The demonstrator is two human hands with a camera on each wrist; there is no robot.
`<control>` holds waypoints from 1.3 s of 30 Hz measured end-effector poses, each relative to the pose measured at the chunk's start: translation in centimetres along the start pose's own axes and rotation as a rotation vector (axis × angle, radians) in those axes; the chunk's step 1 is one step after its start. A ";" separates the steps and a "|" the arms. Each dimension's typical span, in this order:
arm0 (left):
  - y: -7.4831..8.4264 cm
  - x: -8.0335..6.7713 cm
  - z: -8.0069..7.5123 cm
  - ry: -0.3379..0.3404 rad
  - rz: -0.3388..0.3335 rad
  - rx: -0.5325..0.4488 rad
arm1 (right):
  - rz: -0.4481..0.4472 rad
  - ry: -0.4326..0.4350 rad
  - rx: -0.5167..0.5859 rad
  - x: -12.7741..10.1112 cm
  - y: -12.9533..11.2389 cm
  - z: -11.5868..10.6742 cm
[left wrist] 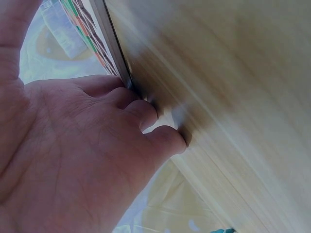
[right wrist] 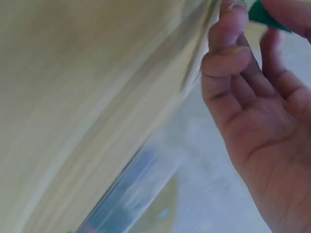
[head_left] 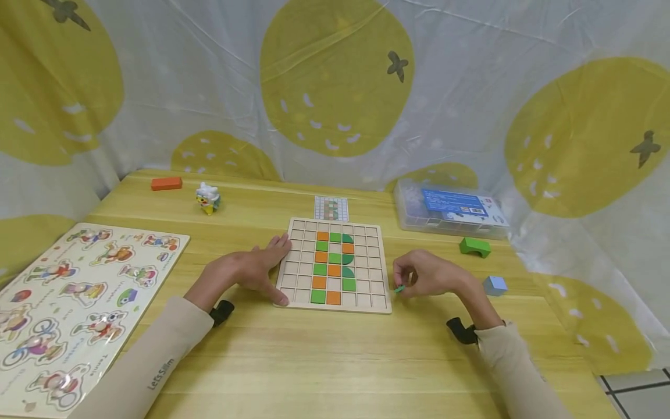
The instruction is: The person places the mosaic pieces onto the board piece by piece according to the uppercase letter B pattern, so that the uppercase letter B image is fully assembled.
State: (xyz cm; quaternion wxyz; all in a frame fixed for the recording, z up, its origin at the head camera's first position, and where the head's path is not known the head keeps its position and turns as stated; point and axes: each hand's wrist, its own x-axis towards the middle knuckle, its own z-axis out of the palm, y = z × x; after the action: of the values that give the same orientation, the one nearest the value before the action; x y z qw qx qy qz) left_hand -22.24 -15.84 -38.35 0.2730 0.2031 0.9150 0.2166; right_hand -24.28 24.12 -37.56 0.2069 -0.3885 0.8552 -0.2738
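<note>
Fingers of the left hand [head_left: 251,267] lie straight, pressing the board's [head_left: 293,291] left edge flat on the table [head_left: 335,361]. Green and orange tiles [head_left: 333,269] fill the middle cells. Just right of the board, the right hand [head_left: 426,274] pinches a green piece [head_left: 399,288] at its fingertips: thin, light, rigid by the look, best held by its edges.
</note>
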 end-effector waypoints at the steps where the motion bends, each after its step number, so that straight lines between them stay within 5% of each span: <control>1: 0.0 0.0 0.0 0.001 0.000 0.000 | -0.009 0.014 -0.013 0.4 -0.7 0.2; 11: 0.0 -0.2 -0.1 0.002 0.006 0.005 | 0.004 0.115 -0.093 4.4 -5.9 4.4; 39: 0.1 -0.1 -0.1 -0.004 0.014 0.003 | 0.034 0.111 -0.093 4.9 -6.0 5.7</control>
State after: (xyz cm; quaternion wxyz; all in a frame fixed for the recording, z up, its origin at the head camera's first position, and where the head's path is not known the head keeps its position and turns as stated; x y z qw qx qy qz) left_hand -22.19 -15.81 -38.14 0.2728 0.2103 0.9134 0.2168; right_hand -20.74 15.28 -38.84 0.1458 -0.3671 0.8836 -0.2514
